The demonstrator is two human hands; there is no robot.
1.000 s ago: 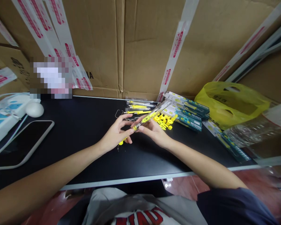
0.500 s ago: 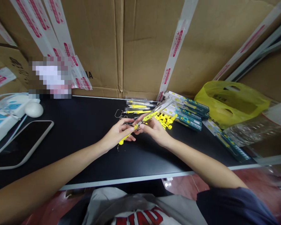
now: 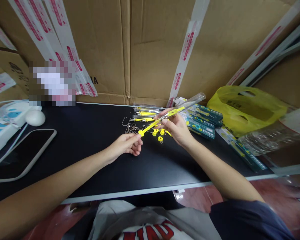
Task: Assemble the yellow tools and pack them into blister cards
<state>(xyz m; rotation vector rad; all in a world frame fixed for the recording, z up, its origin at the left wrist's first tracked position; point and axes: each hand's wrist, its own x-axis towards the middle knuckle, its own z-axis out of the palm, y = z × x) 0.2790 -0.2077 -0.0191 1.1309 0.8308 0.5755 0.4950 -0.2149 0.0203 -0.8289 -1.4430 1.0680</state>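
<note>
Grip shifted: left hand (image 3: 130, 145) now further down, fingertips pinched on the knob (image 3: 141, 133) of the yellow rod (image 3: 150, 126); right hand (image 3: 176, 128), up and to the right of its earlier place, has its fingers closed round the clear tube (image 3: 197, 98). Rod now lies bare between the hands; judged to mean each part can be worked against the other.

Position: held above the desk (image 3: 102, 181), knob towards the front edge, tube's far end towards the far right corner, over the boxes (image 3: 202, 130).

Appearance: straight, slanted; tube transparent, with a yellow strip inside; rod bright yellow, seated at the tube's lower end. Markings too small to read.
</note>
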